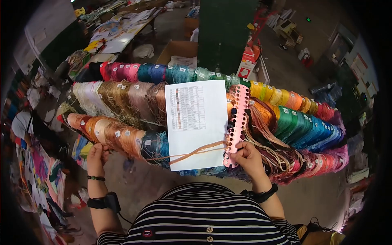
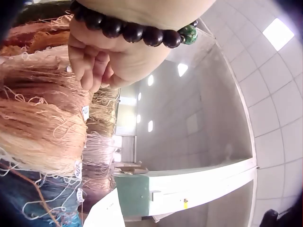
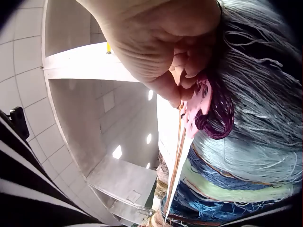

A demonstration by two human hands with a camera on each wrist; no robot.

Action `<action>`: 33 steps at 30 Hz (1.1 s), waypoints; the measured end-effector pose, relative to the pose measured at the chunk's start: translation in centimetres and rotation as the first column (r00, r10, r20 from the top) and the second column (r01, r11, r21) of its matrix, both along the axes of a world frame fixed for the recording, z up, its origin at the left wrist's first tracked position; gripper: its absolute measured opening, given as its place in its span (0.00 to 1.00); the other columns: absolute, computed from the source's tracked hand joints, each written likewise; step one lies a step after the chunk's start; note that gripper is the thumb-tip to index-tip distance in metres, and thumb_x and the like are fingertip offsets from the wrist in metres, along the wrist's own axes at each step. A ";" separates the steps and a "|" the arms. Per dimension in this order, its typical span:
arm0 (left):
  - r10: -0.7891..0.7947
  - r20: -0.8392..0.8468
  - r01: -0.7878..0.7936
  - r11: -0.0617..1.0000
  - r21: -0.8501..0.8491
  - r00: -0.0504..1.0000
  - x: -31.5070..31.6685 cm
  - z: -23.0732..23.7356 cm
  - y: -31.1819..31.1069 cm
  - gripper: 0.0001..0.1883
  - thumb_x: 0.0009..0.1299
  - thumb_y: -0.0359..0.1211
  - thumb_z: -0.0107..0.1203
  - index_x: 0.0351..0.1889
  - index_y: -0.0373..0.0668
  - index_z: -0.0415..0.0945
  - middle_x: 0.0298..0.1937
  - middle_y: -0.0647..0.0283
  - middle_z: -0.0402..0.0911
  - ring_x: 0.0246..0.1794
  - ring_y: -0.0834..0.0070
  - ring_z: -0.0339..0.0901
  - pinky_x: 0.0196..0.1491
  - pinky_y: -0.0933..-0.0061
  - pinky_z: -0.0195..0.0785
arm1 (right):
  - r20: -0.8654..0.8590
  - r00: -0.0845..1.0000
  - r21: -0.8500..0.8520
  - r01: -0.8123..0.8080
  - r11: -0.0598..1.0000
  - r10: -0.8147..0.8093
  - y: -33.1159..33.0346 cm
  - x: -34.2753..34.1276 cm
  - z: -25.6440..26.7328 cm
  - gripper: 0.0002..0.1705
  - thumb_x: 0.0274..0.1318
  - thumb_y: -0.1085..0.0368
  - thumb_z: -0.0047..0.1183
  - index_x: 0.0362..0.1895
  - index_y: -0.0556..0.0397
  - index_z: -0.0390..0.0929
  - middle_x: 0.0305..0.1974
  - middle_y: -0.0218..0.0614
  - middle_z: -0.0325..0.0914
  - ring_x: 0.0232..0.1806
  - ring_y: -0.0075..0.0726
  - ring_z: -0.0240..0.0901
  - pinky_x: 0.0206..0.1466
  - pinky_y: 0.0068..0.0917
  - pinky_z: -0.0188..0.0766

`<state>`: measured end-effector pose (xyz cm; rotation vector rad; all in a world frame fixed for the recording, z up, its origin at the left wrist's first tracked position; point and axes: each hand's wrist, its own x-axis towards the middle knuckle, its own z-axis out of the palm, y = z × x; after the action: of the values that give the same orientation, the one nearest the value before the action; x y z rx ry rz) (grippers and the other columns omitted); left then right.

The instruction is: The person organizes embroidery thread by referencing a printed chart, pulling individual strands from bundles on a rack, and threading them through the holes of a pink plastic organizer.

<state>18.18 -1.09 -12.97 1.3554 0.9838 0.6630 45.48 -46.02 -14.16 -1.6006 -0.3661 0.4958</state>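
Observation:
My right hand (image 1: 250,160) pinches the lower end of a long pink thread card (image 1: 239,118) with rows of holes. Brown thread (image 1: 196,152) runs left from the card across a white printed sheet (image 1: 196,139); in the right wrist view its strands (image 3: 179,146) come out beside my fingertips. Dark purple thread (image 3: 221,111) is looped through the card. My left hand (image 1: 97,157) is raised at the left end of the rack, its fingers curled and thumb close to them. In the left wrist view nothing shows in that hand (image 2: 102,59), and a brown strand (image 2: 38,189) hangs below.
Rows of coloured thread hanks fill the rack, among them peach hanks (image 1: 116,139), yellow hanks (image 1: 269,93) and blue hanks (image 1: 314,128), many with small white tags. Behind stand a dark green pillar (image 1: 220,36), a cardboard box (image 1: 167,51) and a table (image 1: 122,41) with papers.

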 end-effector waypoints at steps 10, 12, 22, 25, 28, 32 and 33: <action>-0.012 -0.037 0.023 0.953 0.302 0.999 1.5 7.3 11.2 0.09 0.71 0.37 0.55 0.43 0.44 0.81 0.31 0.74 0.79 0.26 0.88 0.71 0.28 0.88 0.63 | 0.116 0.977 -0.145 0.193 0.970 -0.177 0.6 0.5 -0.9 0.05 0.56 0.70 0.57 0.31 0.54 0.73 0.21 0.22 0.70 0.22 0.13 0.64 0.22 0.13 0.59; 0.030 -0.102 0.020 0.888 0.459 0.994 2.4 7.8 16.3 0.10 0.69 0.35 0.56 0.43 0.39 0.81 0.30 0.71 0.79 0.27 0.86 0.72 0.29 0.85 0.65 | 0.145 0.960 -0.133 0.260 0.957 -0.240 0.4 1.0 -2.6 0.05 0.57 0.71 0.56 0.30 0.53 0.72 0.21 0.22 0.69 0.19 0.14 0.63 0.19 0.15 0.58; 0.102 -0.283 0.140 0.680 0.720 0.954 13.9 10.1 42.1 0.10 0.66 0.35 0.57 0.35 0.37 0.82 0.24 0.68 0.80 0.21 0.82 0.73 0.27 0.77 0.67 | 0.227 0.826 -0.175 0.556 0.813 -0.516 3.1 -0.6 -2.7 0.09 0.60 0.68 0.54 0.28 0.52 0.69 0.19 0.18 0.62 0.19 0.11 0.53 0.21 0.14 0.48; 0.160 -0.375 0.163 0.699 0.696 0.913 17.7 8.5 45.1 0.12 0.62 0.38 0.57 0.34 0.40 0.83 0.29 0.55 0.83 0.30 0.65 0.81 0.37 0.67 0.72 | 0.307 0.797 -0.237 0.594 0.769 -0.520 3.4 -0.8 -2.6 0.11 0.62 0.68 0.52 0.26 0.51 0.66 0.22 0.20 0.61 0.22 0.12 0.52 0.24 0.14 0.49; 0.337 -0.501 0.233 0.593 0.770 0.797 18.8 5.9 50.0 0.12 0.61 0.40 0.55 0.34 0.44 0.83 0.35 0.52 0.82 0.37 0.54 0.80 0.42 0.61 0.72 | 0.281 0.789 -0.269 0.611 0.744 -0.546 4.3 -1.3 -2.1 0.13 0.62 0.69 0.51 0.25 0.50 0.63 0.22 0.20 0.58 0.23 0.12 0.50 0.25 0.14 0.48; 0.145 -0.568 0.369 0.626 0.687 0.810 17.4 5.1 53.6 0.08 0.59 0.35 0.59 0.34 0.45 0.84 0.32 0.56 0.84 0.34 0.59 0.81 0.41 0.64 0.73 | 0.295 0.761 -0.308 0.648 0.696 -0.578 4.9 -1.2 -1.9 0.13 0.64 0.67 0.50 0.25 0.50 0.64 0.20 0.18 0.58 0.20 0.12 0.48 0.22 0.15 0.44; 0.125 -0.578 0.383 0.634 0.672 0.806 17.3 5.1 53.6 0.08 0.59 0.34 0.59 0.33 0.45 0.84 0.32 0.56 0.84 0.34 0.60 0.81 0.41 0.64 0.73 | 0.301 0.757 -0.315 0.653 0.689 -0.580 4.3 -1.0 -2.3 0.14 0.64 0.67 0.50 0.25 0.49 0.64 0.19 0.18 0.58 0.20 0.11 0.48 0.22 0.15 0.44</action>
<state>35.49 52.47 -7.89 2.5054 1.0941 0.5700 44.45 -41.68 -16.49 -2.0520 0.1841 -0.1204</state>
